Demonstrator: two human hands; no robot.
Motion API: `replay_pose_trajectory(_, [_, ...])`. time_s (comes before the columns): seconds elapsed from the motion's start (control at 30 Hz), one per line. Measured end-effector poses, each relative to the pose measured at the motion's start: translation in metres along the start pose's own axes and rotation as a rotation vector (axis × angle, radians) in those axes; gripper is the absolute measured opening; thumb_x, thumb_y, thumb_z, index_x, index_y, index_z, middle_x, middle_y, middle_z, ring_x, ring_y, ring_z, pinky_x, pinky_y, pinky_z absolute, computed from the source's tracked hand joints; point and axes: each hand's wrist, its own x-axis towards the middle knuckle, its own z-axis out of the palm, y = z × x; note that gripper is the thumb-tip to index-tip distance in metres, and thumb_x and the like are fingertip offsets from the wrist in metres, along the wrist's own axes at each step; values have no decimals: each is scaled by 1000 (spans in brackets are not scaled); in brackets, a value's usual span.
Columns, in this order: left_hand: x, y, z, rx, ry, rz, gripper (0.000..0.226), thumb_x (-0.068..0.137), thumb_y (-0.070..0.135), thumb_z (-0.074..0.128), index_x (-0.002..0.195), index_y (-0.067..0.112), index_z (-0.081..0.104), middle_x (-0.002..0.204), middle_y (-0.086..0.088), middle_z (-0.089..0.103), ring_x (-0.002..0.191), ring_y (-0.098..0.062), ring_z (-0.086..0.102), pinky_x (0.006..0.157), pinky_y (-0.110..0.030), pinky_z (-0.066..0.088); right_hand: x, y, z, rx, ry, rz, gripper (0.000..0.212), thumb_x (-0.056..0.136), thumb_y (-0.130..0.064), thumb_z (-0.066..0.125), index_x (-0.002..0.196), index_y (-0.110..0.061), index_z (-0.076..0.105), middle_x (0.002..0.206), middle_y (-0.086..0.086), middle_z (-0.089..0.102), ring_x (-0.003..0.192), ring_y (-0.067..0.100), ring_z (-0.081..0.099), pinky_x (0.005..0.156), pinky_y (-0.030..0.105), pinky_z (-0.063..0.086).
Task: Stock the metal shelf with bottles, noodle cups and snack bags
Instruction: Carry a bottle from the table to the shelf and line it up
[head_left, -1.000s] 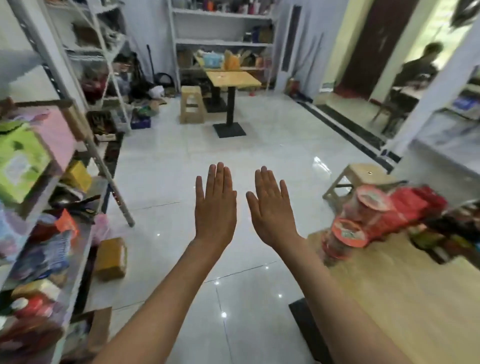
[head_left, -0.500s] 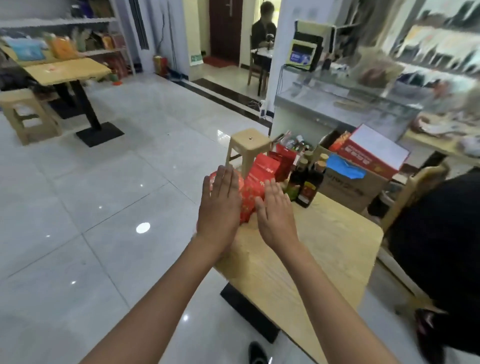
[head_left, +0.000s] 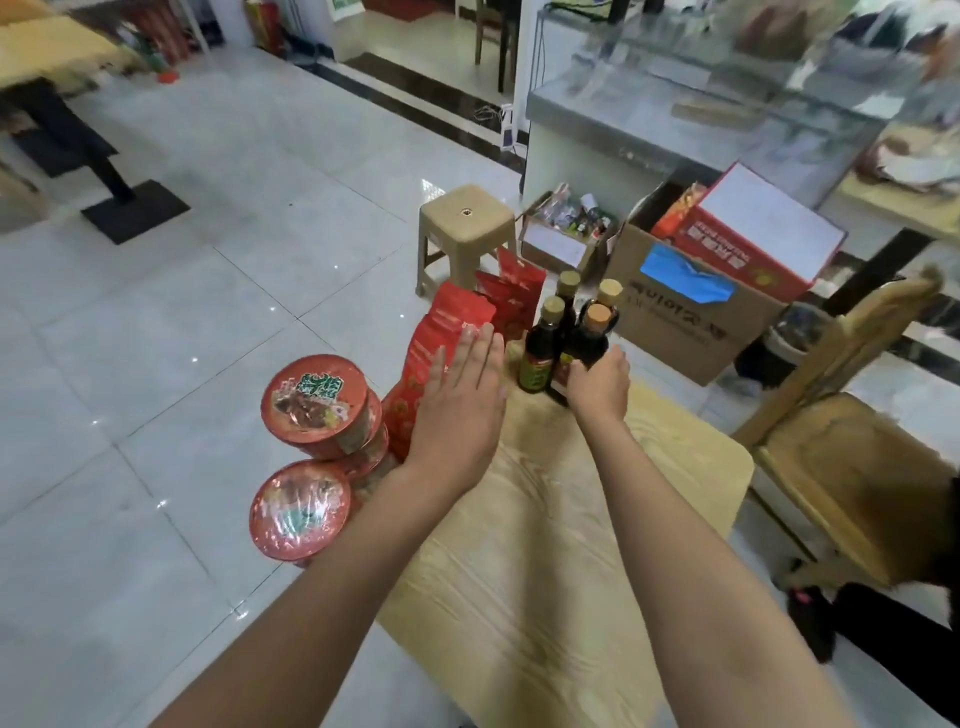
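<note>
Several dark bottles with tan caps stand at the far end of a wooden table. My right hand grips the nearest bottle around its lower body. Red snack bags stand to the left of the bottles, with more red snack bags behind. My left hand is held flat with straight fingers beside the front snack bag and holds nothing. Red noodle cups are stacked at the table's left edge, with another noodle cup nearer me. The metal shelf is out of view.
A tan plastic stool stands on the tiled floor beyond the table. A cardboard box with a red carton sits at right, before a glass counter. A wooden chair stands at the table's right. Another table is far left.
My view has swung from the shelf side and open floor to the wooden table. Both hands came down from flat in the air; the right hand has taken hold of a bottle.
</note>
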Motion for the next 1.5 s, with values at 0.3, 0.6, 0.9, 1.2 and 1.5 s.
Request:
replay_pose_trajectory(0.3, [20,-10,22,-6,-69,-35,55,107,35,15,156,15,0,164,-1,-4,149,-13,-14,119,-32,-12,64,20,15,74,-71,16,41,82,-21,66,120,-14,51,119,8,62,106,30,60,80,36,47])
replay_pose_trajectory(0.6, [-8,-24,11,-97,-64,-53,53,107,33,17,156,14,10,164,-2,7,150,-15,-8,121,-33,-6,17,37,13,205,-6,11,49,77,-22,78,112,-9,47,102,1,56,89,20,54,67,26,38])
replay_pose_trajectory(0.9, [-78,-24,2,-497,4,-57,45,105,24,36,147,8,39,152,-5,40,144,-17,25,115,-22,14,-112,15,-48,484,100,-171,37,75,-26,84,100,-14,59,82,-10,67,69,-9,64,59,13,50])
replay_pose_trajectory(1.2, [-167,-71,-79,-825,222,-187,77,77,52,76,138,32,33,132,8,50,120,-8,47,95,-26,46,-296,-123,-61,679,-87,-525,32,78,-24,83,104,-15,67,88,-6,75,82,5,72,66,20,55])
replay_pose_trajectory(1.5, [-334,-235,-202,-709,637,-693,68,62,47,88,104,34,36,89,19,50,71,4,52,55,-9,39,-518,-238,53,780,-573,-772,31,81,-21,80,107,-8,69,92,5,76,82,14,74,70,25,57])
